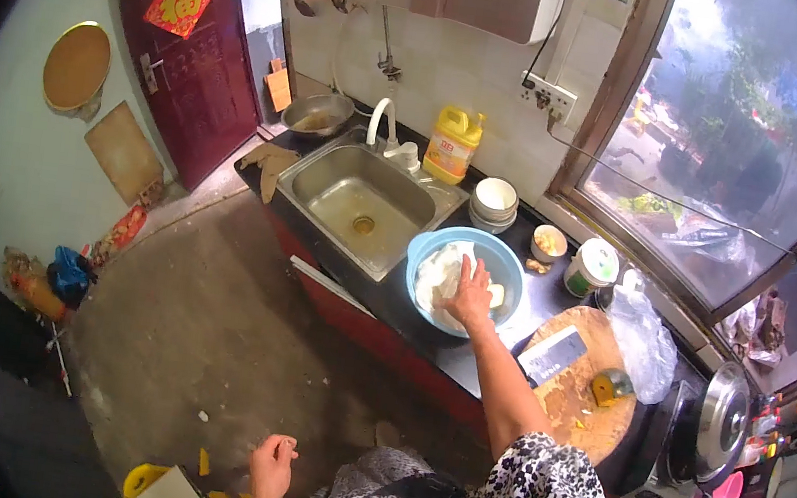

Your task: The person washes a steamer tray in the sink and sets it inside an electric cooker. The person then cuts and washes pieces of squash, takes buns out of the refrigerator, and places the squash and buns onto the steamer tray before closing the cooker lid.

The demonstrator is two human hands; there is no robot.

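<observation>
My right hand reaches into a light blue plastic basin on the dark counter, its fingers spread over a white thing, perhaps a bag or cloth. Whether the fingers grip it is not clear. A pale piece lies beside the hand in the basin. My left hand hangs low over the floor, fingers curled, with no held thing visible. A cleaver rests on a round wooden chopping board, near a piece of orange-skinned squash or similar.
A steel sink adjoins the basin on the left. Behind stand a yellow detergent jug, stacked bowls, a small bowl and a white tub. A clear plastic bag and a lidded pan are at right.
</observation>
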